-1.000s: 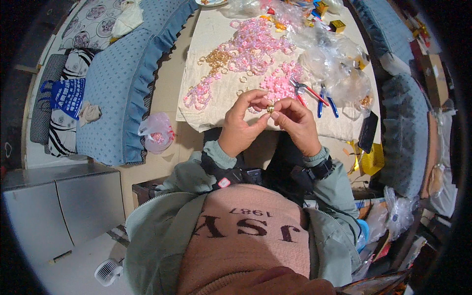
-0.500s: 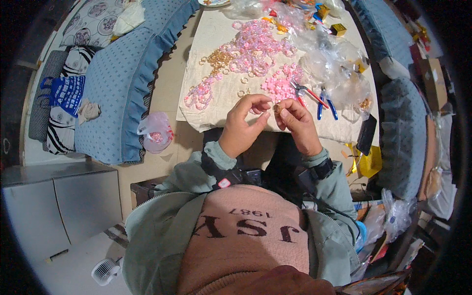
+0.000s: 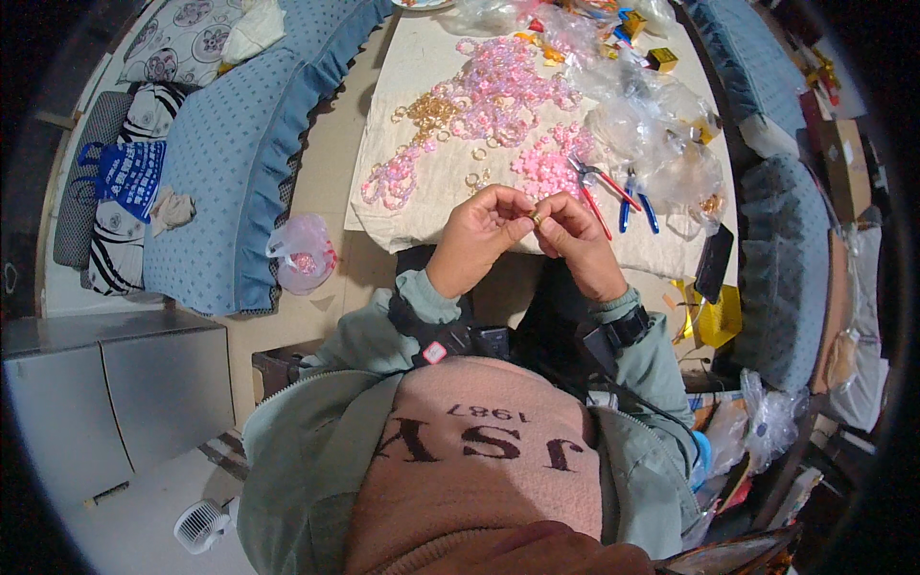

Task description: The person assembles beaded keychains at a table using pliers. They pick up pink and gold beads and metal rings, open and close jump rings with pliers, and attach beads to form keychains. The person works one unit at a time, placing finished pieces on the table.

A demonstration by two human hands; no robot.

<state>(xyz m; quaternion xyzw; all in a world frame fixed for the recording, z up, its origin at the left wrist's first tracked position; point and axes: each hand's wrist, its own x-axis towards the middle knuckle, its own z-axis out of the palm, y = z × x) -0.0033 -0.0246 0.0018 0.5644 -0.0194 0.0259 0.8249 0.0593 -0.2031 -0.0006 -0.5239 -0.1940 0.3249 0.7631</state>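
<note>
My left hand (image 3: 479, 238) and my right hand (image 3: 582, 247) meet over the table's near edge. Pinched between their fingertips is a small gold ring (image 3: 536, 218), partly hidden by the fingers. Beyond the hands lies a heap of pink flower-shaped beads (image 3: 544, 170). Red-handled pliers (image 3: 600, 184) rest beside that heap, with blue-handled pliers (image 3: 640, 203) to their right. A few loose gold rings (image 3: 477, 179) lie past my left hand. Farther off are a pile of pink and lilac bead chains (image 3: 494, 91) and a cluster of gold rings (image 3: 431, 113).
Clear plastic bags (image 3: 652, 125) cover the table's right side. A black phone (image 3: 714, 264) lies at its right edge, above a yellow basket (image 3: 724, 316). A blue padded sofa (image 3: 235, 182) stands left, and a pink-white plastic bag (image 3: 302, 254) sits on the floor.
My left fingers have come across to the right hand and closed at the gold ring. Earlier only the right hand held it, with the left fingers apart.
</note>
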